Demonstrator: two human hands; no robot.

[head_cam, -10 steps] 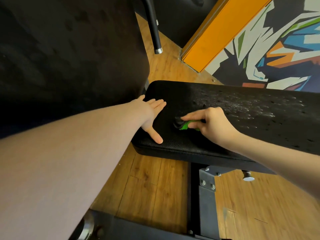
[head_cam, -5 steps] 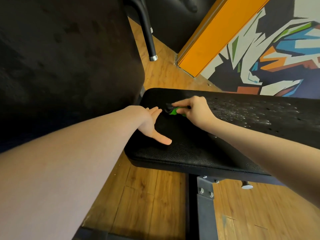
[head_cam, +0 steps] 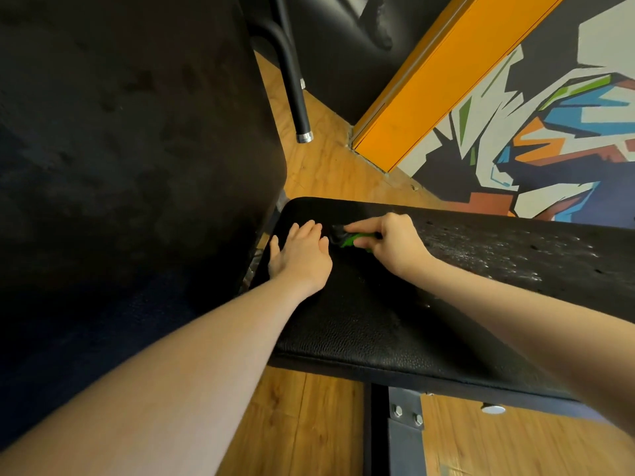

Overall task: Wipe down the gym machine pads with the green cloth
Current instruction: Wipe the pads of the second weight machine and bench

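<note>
Biggest thing in view is the tall black back pad (head_cam: 120, 149) filling the whole left side, standing upright. Right next to it is the flat black seat pad (head_cam: 395, 321), long axis running left to right, with its rounded end butting up near the back pad and speckles of wet spray across its right half. Under it you can see the steel frame post (head_cam: 395, 438) with a couple of bolts, sitting on a wood floor (head_cam: 309, 424). The left hand (head_cam: 302, 255) lies flat on the far-left end of the seat pad, fingers straight and together, pointing away. The right hand (head_cam: 391, 243) is just beside it, fingers curled tight around the green cloth (head_cam: 355, 240), which is bunched small, pressed onto the pad and poking out leftward toward the left hand.
</note>
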